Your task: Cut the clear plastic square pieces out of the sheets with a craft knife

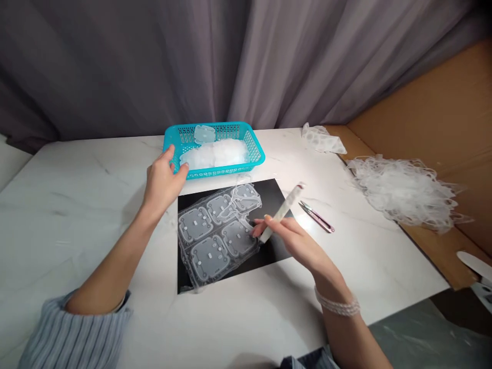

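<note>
My left hand [163, 177] is at the front left corner of a turquoise plastic basket [257, 151], fingers and thumb spread over its rim. Whether it touches the basket I cannot tell. Inside lie stacked translucent white pieces [215, 154], with a single piece [204, 134] against the back wall. My right hand [294, 238] grips a slim, cream-white stick-like tool [282, 211], slanted up to the right. Its fingertips are by the right edge of a clear plastic sheet [210, 256] with several rounded panels, lying on a black mat [271, 197].
Thread snips [317, 217] lie right of the mat. A crumpled translucent piece [323, 139] sits at the back right. Beyond it, a heap of thin white plastic frames [403, 192] spreads over the table's right edge into a cardboard box [434, 97]. Grey curtains [192, 61] hang behind.
</note>
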A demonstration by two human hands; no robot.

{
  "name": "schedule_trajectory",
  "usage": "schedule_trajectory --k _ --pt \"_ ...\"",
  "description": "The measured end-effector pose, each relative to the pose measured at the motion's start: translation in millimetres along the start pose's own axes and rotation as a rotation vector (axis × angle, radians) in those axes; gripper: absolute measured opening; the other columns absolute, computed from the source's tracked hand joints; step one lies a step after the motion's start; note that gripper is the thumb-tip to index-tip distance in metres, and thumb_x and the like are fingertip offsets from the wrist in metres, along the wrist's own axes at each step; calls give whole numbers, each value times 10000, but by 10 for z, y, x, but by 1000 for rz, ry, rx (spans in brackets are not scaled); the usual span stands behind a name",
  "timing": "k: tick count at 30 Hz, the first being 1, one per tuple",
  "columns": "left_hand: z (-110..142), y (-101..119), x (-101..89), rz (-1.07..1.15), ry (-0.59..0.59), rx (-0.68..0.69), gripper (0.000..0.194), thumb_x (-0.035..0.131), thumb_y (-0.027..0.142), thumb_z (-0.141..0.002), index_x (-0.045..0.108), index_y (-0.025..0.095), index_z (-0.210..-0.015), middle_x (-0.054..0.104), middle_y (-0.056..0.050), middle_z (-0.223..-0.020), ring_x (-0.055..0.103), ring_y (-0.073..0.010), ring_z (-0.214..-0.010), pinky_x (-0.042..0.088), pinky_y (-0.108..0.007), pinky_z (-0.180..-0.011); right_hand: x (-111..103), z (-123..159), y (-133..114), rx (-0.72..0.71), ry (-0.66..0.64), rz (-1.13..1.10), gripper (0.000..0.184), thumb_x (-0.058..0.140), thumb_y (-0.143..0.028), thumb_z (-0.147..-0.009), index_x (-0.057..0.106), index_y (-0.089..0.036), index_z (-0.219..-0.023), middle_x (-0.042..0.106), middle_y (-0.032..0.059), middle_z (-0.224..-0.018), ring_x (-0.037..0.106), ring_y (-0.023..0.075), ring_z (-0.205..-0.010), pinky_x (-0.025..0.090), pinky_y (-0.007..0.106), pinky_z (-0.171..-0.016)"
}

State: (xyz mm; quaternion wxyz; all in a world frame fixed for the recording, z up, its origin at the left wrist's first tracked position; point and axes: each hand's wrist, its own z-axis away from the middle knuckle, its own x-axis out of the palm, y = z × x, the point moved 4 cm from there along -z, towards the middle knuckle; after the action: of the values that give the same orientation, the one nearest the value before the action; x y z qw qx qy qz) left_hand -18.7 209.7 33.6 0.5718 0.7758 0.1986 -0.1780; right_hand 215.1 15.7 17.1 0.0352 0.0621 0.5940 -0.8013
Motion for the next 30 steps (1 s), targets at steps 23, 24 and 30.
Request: schedule_trajectory --k 23,24,30 --pt "608 543 837 -477 -695 181 219 410 174 -944 617 161 -1013 710 -112 -950 672 -228 -903 472 -307 -770 -246 158 -81 -51 78 2 454 508 -537 -941 794 -198 -840 758 72 -891 664 259 -944 442 367 -937" --pt "598 547 862 -495 -689 168 216 424 168 -936 611 146 -1043 706 -136 -978 670 -247 -937 471 -324 -794 -266 171 -75 -52 73 -20 465 498 -538 -946 791 -188 -859 757 81 -923 660 256 -959 441 362 -931" --pt "606 452 998 -573 -701 85 147 534 165 -870 654 133 -948 698 -179 -992 660 -309 -1027 475 -365 -848 -145 -23 -16 -25 -46 16 493 487 -557 -932 761 -157 -842 713 104 -1049 628 204 -791 480 309 -665"
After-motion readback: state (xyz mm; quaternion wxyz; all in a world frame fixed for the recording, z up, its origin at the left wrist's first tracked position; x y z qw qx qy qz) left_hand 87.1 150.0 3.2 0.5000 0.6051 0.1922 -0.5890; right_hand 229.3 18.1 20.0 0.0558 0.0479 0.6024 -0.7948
